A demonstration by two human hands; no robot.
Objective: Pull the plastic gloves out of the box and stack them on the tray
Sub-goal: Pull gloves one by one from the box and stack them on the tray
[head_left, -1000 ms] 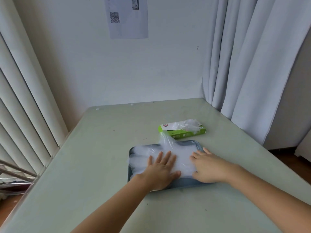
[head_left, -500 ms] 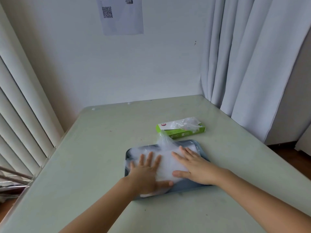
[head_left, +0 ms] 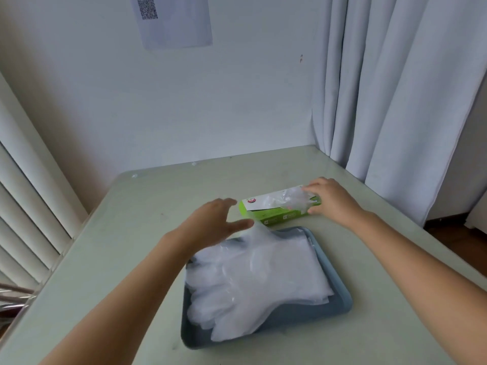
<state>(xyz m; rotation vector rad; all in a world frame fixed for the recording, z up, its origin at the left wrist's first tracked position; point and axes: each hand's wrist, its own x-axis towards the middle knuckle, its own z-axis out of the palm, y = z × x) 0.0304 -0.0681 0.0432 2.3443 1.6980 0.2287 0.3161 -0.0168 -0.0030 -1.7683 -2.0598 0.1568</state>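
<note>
A milky, see-through stack of gloves (head_left: 253, 275) lies flat in the blue-grey tray (head_left: 340, 304), fingers toward 7 o'clock. At the tray's 12 o'clock stands the green box (head_left: 274, 218). One crumpled glove (head_left: 287, 200) pokes out of it under the right hand (head_left: 329, 198), and I cannot tell whether that hand grips it. The left hand (head_left: 213, 219) hovers spread wide at 10 o'clock.

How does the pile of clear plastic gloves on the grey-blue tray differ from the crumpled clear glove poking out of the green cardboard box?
The pile of clear gloves lies flat, spread across the grey-blue tray; the crumpled glove is bunched up, poking out of the green box. The pile is many layers and large; the crumpled glove is a small tuft. Both are thin, see-through plastic.
</note>
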